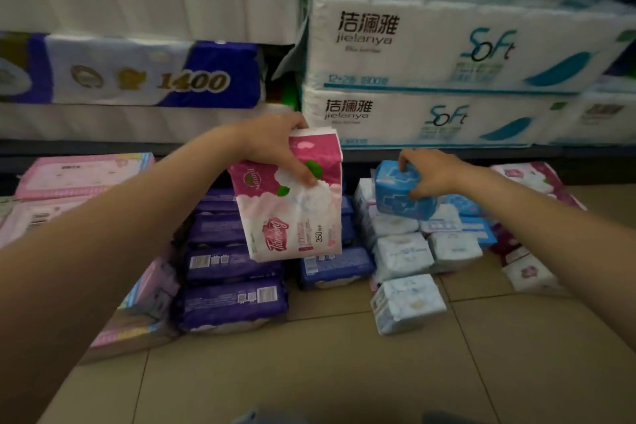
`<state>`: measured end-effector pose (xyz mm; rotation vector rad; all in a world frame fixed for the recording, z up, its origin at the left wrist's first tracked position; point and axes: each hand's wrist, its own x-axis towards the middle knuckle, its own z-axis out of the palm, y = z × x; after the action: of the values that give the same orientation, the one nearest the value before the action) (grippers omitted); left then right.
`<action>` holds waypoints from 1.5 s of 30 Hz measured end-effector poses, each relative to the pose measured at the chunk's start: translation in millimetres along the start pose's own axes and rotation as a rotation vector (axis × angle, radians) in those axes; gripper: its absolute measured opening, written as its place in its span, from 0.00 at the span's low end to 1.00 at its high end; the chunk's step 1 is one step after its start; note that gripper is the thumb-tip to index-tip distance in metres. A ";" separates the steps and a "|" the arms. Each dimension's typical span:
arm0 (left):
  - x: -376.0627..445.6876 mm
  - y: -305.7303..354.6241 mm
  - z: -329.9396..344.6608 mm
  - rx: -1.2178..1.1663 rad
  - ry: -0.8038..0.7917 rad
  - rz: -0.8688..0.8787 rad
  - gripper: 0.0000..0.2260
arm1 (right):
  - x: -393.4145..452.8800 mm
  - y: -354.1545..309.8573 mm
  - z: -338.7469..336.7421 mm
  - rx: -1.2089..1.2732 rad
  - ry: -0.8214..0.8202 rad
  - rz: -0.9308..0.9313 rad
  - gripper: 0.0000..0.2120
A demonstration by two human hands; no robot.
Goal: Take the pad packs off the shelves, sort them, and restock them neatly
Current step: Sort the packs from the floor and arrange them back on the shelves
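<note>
left hand [275, 144]: grips pink pack [292, 203], above purple packs [234, 286] | right hand [430, 172]: grips blue pack [399, 193], right of pink pack, atop white packs [402, 255]

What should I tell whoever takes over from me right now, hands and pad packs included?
Left hand: grips the pink pack by its top, held up above the purple packs.
Right hand: holds a blue pack on top of the white and blue packs.
Done: packs lie on the floor in colour groups, with pink flat packs at left and pink-and-white packs at right.
Left: set down both held packs with their kind, then restock all the packs on the shelves. The tissue bales stay above.
</note>
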<state>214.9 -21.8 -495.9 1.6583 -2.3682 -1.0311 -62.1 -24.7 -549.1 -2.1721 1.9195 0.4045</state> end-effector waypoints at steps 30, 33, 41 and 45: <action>158.4 232.9 124.0 0.072 -0.162 -0.054 0.32 | -51.7 236.3 163.0 0.582 0.235 0.072 0.16; 169.6 254.2 134.7 -0.038 -0.310 -0.029 0.29 | -74.0 255.4 111.2 1.507 -0.021 0.082 0.20; 199.3 291.1 166.2 -0.423 -0.245 0.073 0.33 | -98.6 289.5 63.2 1.219 0.116 0.071 0.40; 220.0 287.5 170.1 -0.242 0.070 0.124 0.24 | -69.4 322.3 33.7 0.359 0.447 0.114 0.48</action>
<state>-179.7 -73.8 -534.7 1.4211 -2.1712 -1.1619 -391.6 10.5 -550.2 -2.0355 2.1333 -0.4196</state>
